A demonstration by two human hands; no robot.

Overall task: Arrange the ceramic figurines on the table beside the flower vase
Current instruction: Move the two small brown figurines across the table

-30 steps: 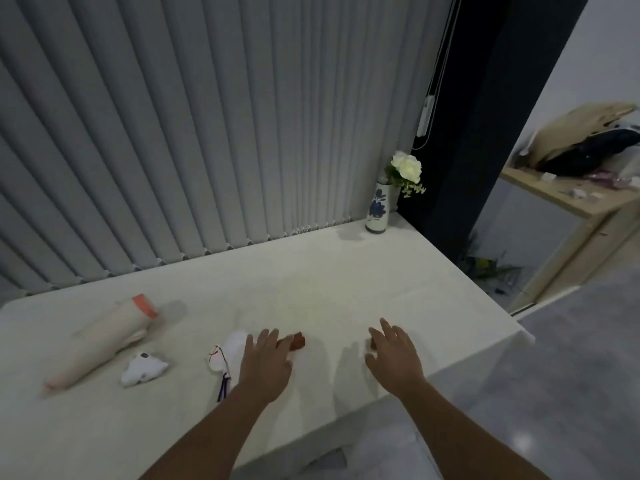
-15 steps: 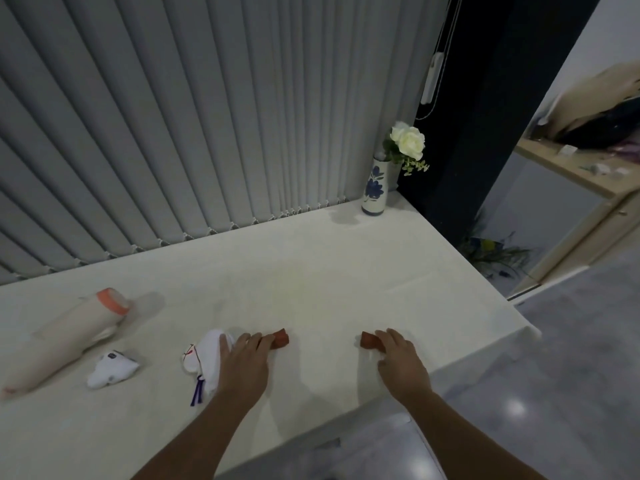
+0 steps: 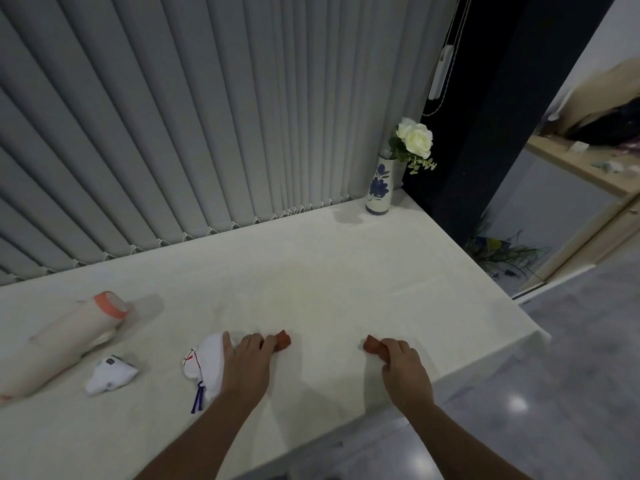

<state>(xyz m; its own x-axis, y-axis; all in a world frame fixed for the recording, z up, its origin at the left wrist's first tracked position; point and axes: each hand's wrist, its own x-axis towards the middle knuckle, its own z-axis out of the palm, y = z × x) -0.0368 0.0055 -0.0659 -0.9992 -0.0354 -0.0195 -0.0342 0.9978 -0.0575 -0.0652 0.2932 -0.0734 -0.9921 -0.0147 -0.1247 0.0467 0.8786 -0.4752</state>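
Observation:
Two small red-brown figurines lie near the table's front edge. My left hand (image 3: 246,365) has its fingers curled over the left red figurine (image 3: 283,340). My right hand (image 3: 403,367) closes around the right red figurine (image 3: 372,344), whose tip pokes out to the left. A white figurine with red and blue marks (image 3: 204,363) lies just left of my left hand, touching it. A smaller white figurine (image 3: 109,374) lies further left. The blue-flowered white vase (image 3: 380,187) with a white rose (image 3: 415,140) stands at the table's far right corner.
A long pale bottle-shaped piece with an orange rim (image 3: 69,336) lies on its side at the left. The white table (image 3: 311,271) backs onto grey vertical blinds (image 3: 207,116). Its right edge drops to a grey floor (image 3: 571,375); a wooden shelf (image 3: 581,168) stands beyond.
Both hands have curled down onto the red figurines, which were mostly covered a second ago and now show at the fingertips. The view has tilted a little.

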